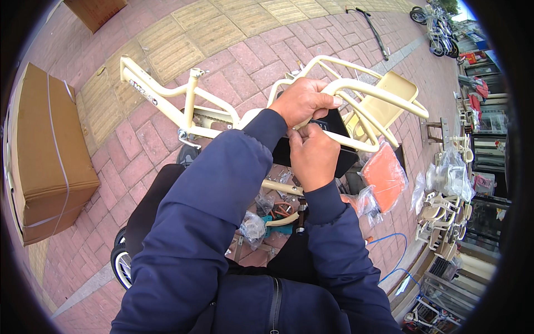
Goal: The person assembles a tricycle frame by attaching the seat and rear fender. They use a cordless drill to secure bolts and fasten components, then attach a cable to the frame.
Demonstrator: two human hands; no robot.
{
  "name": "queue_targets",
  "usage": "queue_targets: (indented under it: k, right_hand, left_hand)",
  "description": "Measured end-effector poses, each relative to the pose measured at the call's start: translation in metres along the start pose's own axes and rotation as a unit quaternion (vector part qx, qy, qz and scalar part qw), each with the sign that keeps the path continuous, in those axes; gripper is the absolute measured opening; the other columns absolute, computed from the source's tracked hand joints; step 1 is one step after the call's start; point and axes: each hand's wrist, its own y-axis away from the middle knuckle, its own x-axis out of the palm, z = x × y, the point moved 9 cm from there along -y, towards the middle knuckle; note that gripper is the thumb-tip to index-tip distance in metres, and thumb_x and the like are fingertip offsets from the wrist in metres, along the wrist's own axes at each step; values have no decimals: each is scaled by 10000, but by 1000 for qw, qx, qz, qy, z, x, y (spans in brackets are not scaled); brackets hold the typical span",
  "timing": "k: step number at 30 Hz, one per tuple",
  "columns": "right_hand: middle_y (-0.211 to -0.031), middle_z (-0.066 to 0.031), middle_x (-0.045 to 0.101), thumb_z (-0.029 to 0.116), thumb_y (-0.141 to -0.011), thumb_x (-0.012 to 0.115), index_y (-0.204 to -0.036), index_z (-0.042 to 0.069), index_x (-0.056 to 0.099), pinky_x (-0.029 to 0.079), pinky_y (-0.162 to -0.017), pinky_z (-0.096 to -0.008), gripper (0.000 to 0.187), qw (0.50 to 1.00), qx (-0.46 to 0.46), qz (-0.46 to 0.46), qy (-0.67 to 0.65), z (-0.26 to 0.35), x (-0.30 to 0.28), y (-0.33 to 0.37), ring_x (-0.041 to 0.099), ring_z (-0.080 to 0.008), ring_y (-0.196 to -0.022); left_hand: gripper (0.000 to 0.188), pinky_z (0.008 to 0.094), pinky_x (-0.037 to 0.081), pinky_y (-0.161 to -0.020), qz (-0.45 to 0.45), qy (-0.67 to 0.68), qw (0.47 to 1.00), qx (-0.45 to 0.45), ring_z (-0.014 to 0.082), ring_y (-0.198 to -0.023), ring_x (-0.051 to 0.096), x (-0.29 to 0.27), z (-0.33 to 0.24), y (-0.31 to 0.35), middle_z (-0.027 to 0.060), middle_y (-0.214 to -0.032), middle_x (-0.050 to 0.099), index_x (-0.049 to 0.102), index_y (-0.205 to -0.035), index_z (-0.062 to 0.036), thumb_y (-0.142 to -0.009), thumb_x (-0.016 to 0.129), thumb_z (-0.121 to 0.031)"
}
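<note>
A cream bicycle frame [189,103] stretches from the left toward my hands, with part of a chain showing near its middle. To its right is a cream tubular rack [384,94] with a flat cream panel [392,103]. My left hand [303,103] is closed around the rack's tubing, thumb pointing right. Just below it, my right hand [316,156] is closed, thumb and fingertips pinched at the joint between frame and rack. Whatever small piece is in that pinch is too small to make out. A black flat thing [342,125] lies behind my hands, partly hidden.
A large strapped cardboard box [50,150] stands at left. Plastic-wrapped orange pads [384,175] lie at right, near a blue hose [400,239]. Bagged small parts [253,229] sit below my hands. A black pump-like tool [374,33] lies far off. Cream parts [442,214] pile up at right.
</note>
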Motion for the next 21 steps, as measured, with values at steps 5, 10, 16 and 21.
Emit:
queue_targets:
  k: [5, 10, 16, 21]
  right_hand:
    - [-803, -144, 701, 299, -750, 820, -929, 60, 627, 523, -671, -462, 356, 995, 68, -5, 70, -6, -13, -2, 689, -363, -780]
    - [-858, -149, 710, 333, -735, 830, -1003, 62, 619, 528, -703, -460, 436, 994, 81, 15, 73, -10, -14, -4, 691, -368, -825]
    - [-845, -166, 707, 334, -747, 822, -1027, 57, 633, 534, -715, -456, 437, 996, 82, 14, 42, -24, -14, -5, 691, -374, -811]
    - [-781, -165, 698, 288, -783, 794, -994, 46, 659, 537, -697, -444, 348, 998, 54, 26, 6, -28, -11, -5, 690, -363, -758]
  left_hand:
    - [167, 250, 360, -499, 6, -7, 1000, 6, 74, -527, 460, 0, -1, 0, -8, -614, 537, 666, -828, -2, -861, 706, -161]
    - [178, 269, 408, -525, -18, -129, 991, 8, 94, -548, 518, -2, -7, 5, 20, -613, 584, 697, -848, 9, -855, 716, -168]
    - [251, 281, 463, -572, -54, -160, 986, -5, 105, -596, 573, -10, 1, 6, 53, -702, 668, 733, -898, 3, -865, 722, -246]
    - [447, 260, 501, -651, -121, 162, 979, 24, 138, -702, 579, -49, -6, 15, 110, -909, 690, 649, -1081, 35, -1025, 472, -371]
